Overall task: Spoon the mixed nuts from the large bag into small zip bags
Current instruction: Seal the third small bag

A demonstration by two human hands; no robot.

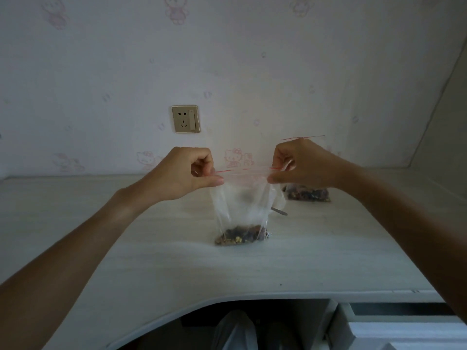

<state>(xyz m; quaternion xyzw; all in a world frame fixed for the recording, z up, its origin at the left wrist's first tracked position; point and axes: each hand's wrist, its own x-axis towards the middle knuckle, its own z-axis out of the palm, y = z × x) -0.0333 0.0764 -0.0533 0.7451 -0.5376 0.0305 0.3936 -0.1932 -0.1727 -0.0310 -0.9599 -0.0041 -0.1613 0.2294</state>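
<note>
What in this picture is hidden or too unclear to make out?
All in the head view:
- Spoon: only its handle end shows, behind the small zip bag.
- Large bag: top hidden by the right hand.
- Zip seal: whether it is closed is too fine to tell between the left hand and the right.

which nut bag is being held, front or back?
The front zip bag, pinched at its red strip by left hand and right hand; the back bag lies untouched.
</note>
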